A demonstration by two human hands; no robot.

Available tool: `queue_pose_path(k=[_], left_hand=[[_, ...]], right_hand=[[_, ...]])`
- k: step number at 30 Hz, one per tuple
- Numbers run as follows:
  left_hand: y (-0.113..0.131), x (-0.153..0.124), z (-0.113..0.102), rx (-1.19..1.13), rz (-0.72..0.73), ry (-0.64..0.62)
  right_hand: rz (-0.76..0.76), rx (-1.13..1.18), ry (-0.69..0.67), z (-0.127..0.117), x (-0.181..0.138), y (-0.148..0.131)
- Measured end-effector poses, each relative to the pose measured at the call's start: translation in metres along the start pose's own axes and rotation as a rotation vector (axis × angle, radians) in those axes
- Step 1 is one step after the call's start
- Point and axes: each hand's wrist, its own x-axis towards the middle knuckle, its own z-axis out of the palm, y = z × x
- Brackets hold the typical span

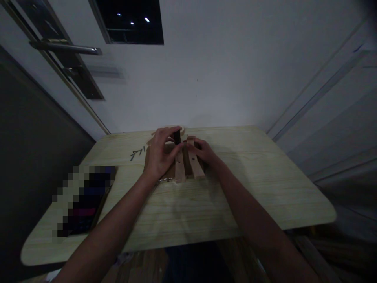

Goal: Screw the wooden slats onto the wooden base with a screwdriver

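My left hand [160,153] is closed around a short dark cylindrical handle [177,137], which stands roughly upright over the far end of a pale wooden strip [180,167]. What lies under the handle is hidden by my fingers. My right hand [204,151] is closed at the far end of a second wooden strip [196,167], its fingertips near the first strip. Both strips show a small dark spot, a hole or screw head. They rest on a brown cardboard-like piece [168,173].
Several dark screws [137,152] lie left of my left hand. More pale wooden pieces [150,139] are partly hidden behind it. A phone-like dark slab [94,200], partly pixelated, lies on the table [265,188] at left. A white door with a metal handle [70,48] stands behind.
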Motion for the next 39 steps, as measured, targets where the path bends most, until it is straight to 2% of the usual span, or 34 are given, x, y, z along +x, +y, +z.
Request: queue_pose_path(k=[9,24,34,39], left_hand=[[0.0021,-0.0019,-0.0021,-0.013,0.015,-0.024],[-0.0028,-0.0018,0.0007,-0.072,-0.071,-0.020],[-0.0001,-0.0054,-0.0010,-0.252,-0.069,-0.127],[-0.0032,-0.0033,0.0024,-0.155,-0.048,-0.068]], right_hand=[[0.012,-0.001,0.002,0.0002,0.0016,0.0035],[0.008,0.008,0.008,-0.0001,0.0006,0.0015],[0.017,0.008,-0.009,-0.0003,0.0005,0.0040],[-0.008,0.009,0.005,0.0005,0.0013,0.0058]])
